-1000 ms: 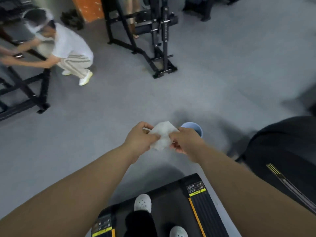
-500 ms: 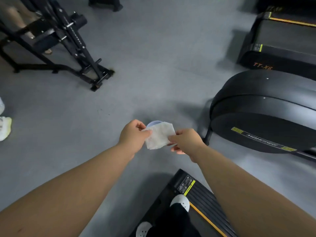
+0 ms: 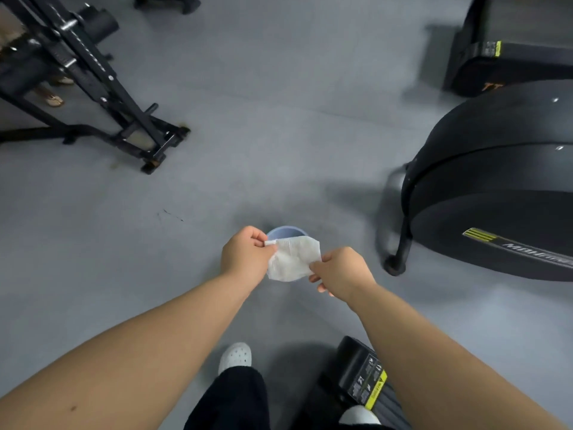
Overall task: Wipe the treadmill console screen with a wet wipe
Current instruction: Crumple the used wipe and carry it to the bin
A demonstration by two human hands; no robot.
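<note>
the wet wipe (image 3: 294, 258) is stretched between my 2 hands, left hand (image 3: 246, 255) pinching its far corner, right hand (image 3: 342, 268) its near edge; a blue bucket (image 3: 286, 232) sits just beyond my fingers; no console screen in view, so wiping looks not yet begun.

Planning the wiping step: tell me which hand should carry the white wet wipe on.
Probably the right hand. It pinches the white wet wipe at its side edge, as the left hand pinches a top corner, and the black treadmill deck lies on the right. The console screen is not in view.
</note>
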